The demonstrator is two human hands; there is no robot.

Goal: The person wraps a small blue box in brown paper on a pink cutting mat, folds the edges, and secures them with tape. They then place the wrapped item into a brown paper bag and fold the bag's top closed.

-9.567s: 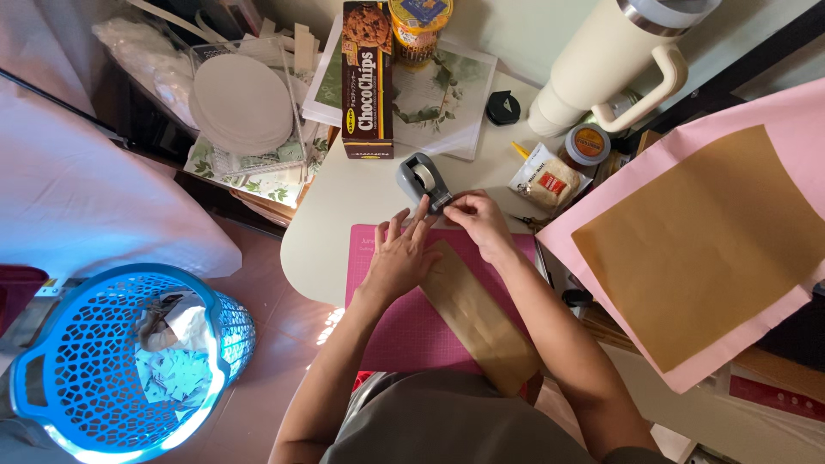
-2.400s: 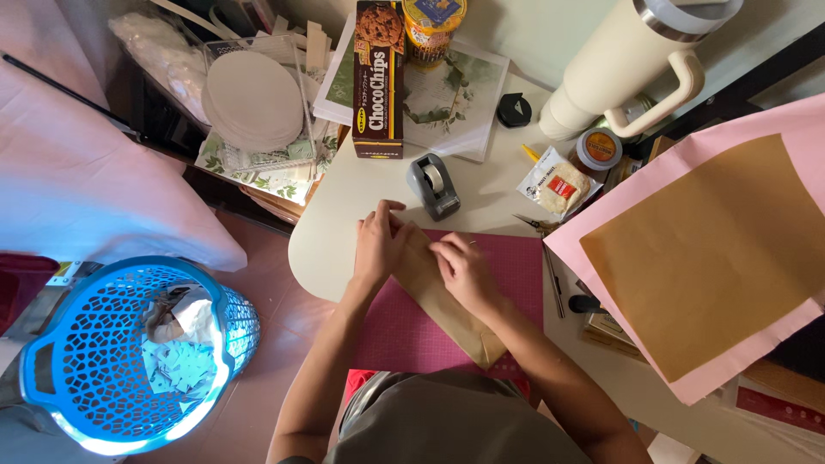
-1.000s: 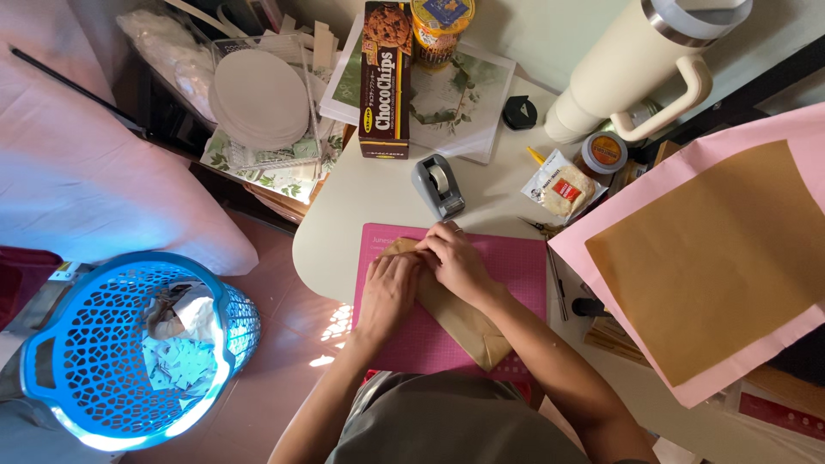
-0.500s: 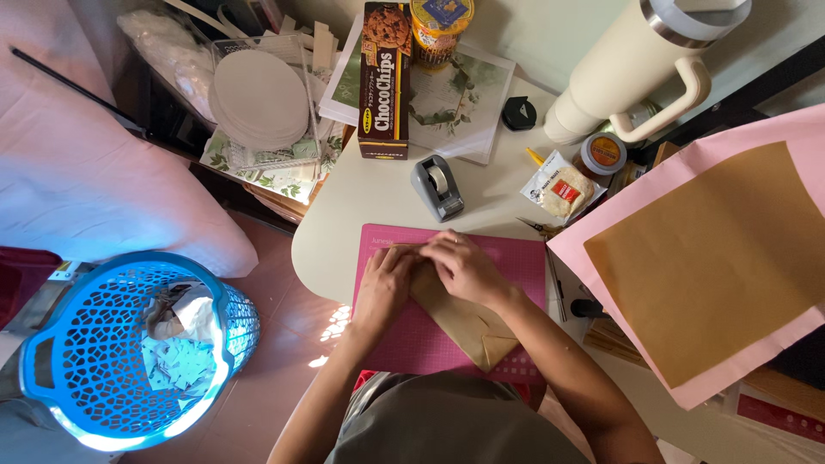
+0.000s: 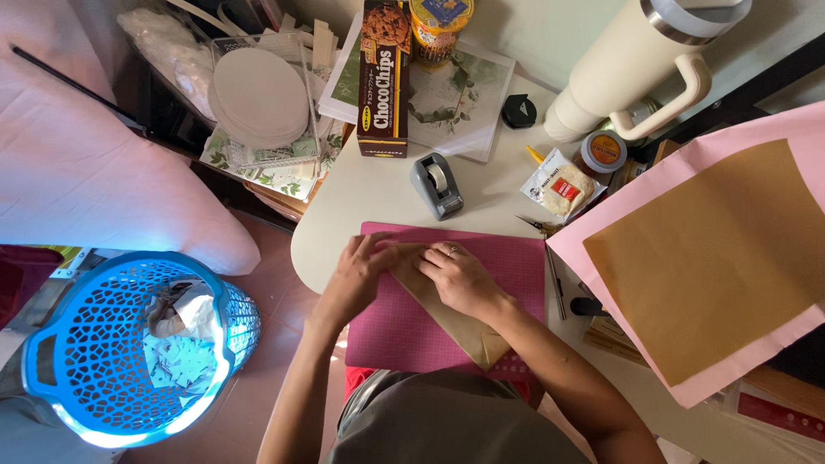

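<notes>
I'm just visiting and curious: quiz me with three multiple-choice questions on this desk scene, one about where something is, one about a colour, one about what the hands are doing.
1. Where does the tape dispenser stand?
A. On the white table, beyond the cutting mat
B. In the blue basket
C. On the pink sheet

2. What colour is the cutting mat under the hands?
A. Green
B. Magenta pink
C. Black

3. What are the left hand and right hand doing?
A. Holding scissors
B. Lifted off the table
C. Pressing down on a strip of brown paper

Answers: 1 A, the grey dispenser sits on the table just past the mat's far edge. 2 B, the mat shows magenta around both hands. 3 C, both palms lie flat on the folded brown strip.
</notes>
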